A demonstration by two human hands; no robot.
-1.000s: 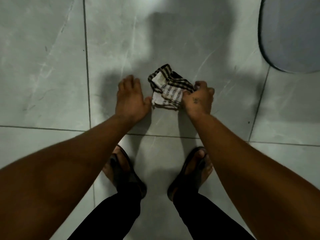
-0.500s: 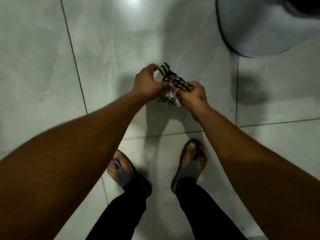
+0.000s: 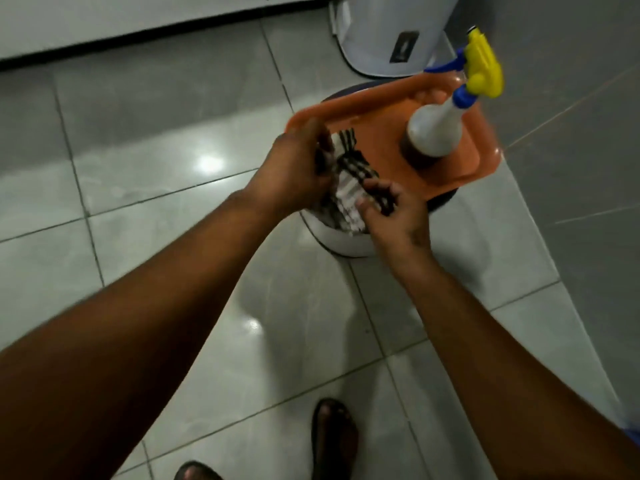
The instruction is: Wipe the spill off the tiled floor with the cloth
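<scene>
The striped black-and-white cloth (image 3: 349,178) is bunched up and held between both hands, above the near edge of an orange tray (image 3: 374,105). My left hand (image 3: 294,171) grips its left side with the fingers curled over it. My right hand (image 3: 394,213) pinches its lower right end. The grey tiled floor (image 3: 166,220) lies below, glossy with light reflections; I cannot make out a spill on it.
On the tray stands a spray bottle (image 3: 436,129) with a yellow and blue trigger head. The tray rests on a round stool or bucket (image 3: 346,242). A white bin (image 3: 388,32) stands behind it, a grey wall (image 3: 571,150) on the right, a white base (image 3: 138,15) at the top. My sandalled feet (image 3: 334,438) are below.
The cloth went from lying on the floor to being lifted in both hands. The view swung up and right, so the tray, spray bottle and bin came into sight.
</scene>
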